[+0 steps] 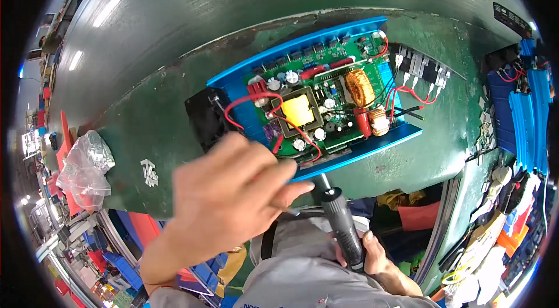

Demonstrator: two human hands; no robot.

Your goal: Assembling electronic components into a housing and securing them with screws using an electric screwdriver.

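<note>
A blue metal housing (372,146) lies open on the bench with a green circuit board (343,51) inside it. On the board are a yellow-wrapped transformer (298,111), a copper-wound ring coil (360,88) and red wires (250,97). My left hand (233,191), slightly blurred, is at the housing's near left edge with its fingers curled together; whatever they may pinch is hidden. My right hand (375,255) grips a black electric screwdriver (343,226) below the near side. The screwdriver's bit points up at the housing's near wall; contact is unclear.
A black end panel with white-tipped leads (422,69) adjoins the housing's right end. To the left lie small white parts (149,173) and a clear plastic bag (87,168). More blue housings (524,121) stand at the right, near scattered small metal pieces (482,130).
</note>
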